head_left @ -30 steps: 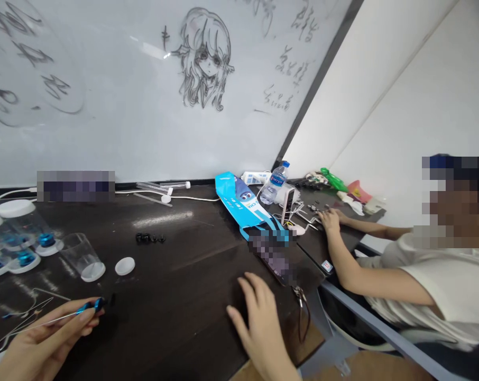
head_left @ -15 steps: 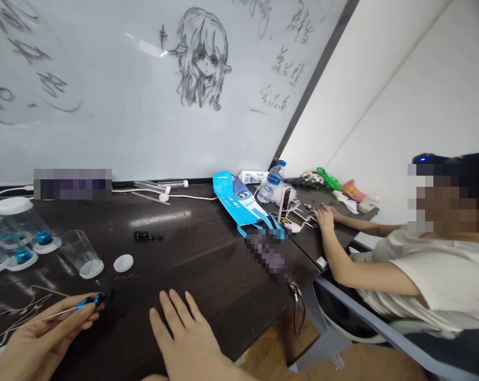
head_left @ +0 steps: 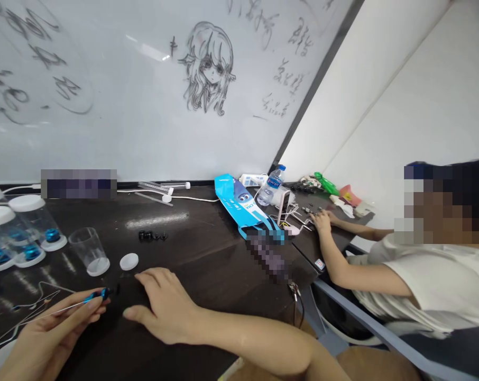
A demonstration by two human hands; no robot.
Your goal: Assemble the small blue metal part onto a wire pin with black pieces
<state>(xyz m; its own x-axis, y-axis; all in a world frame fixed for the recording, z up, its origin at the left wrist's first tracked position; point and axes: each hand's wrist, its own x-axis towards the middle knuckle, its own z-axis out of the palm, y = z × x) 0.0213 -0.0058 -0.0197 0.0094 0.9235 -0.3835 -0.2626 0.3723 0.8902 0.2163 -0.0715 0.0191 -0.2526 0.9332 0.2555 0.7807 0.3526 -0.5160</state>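
Note:
Low on the left, my left hand point(head_left: 61, 328) is closed, pinching a shiny blue spool-shaped piece point(head_left: 101, 295) with a black end. A thin metal wire point(head_left: 61, 311) runs from that piece back across the hand. My right hand point(head_left: 164, 307) reaches in from the right, palm down over the dark table, thumb apart from the fingers and nothing seen in it. Just beyond its fingertips lies a round white cap point(head_left: 129, 261). An uncapped clear plastic tube point(head_left: 88, 247) stands tilted in view on its white base. Past the cap, several small black parts point(head_left: 152, 235) lie in a row.
Capped clear tubes point(head_left: 30, 217) holding blue pieces stand at left. Bent wires point(head_left: 41, 291) lie before them. A blue bag point(head_left: 235, 203), a water bottle point(head_left: 272, 185) and thin clear tubes point(head_left: 156, 190) lie along the whiteboard. A co-worker point(head_left: 402, 275) sits at right, hands on the table.
My right hand has moved left and forward, toward the white cap and my left hand. The left hand keeps its hold on the blue piece. The view has shifted slightly left.

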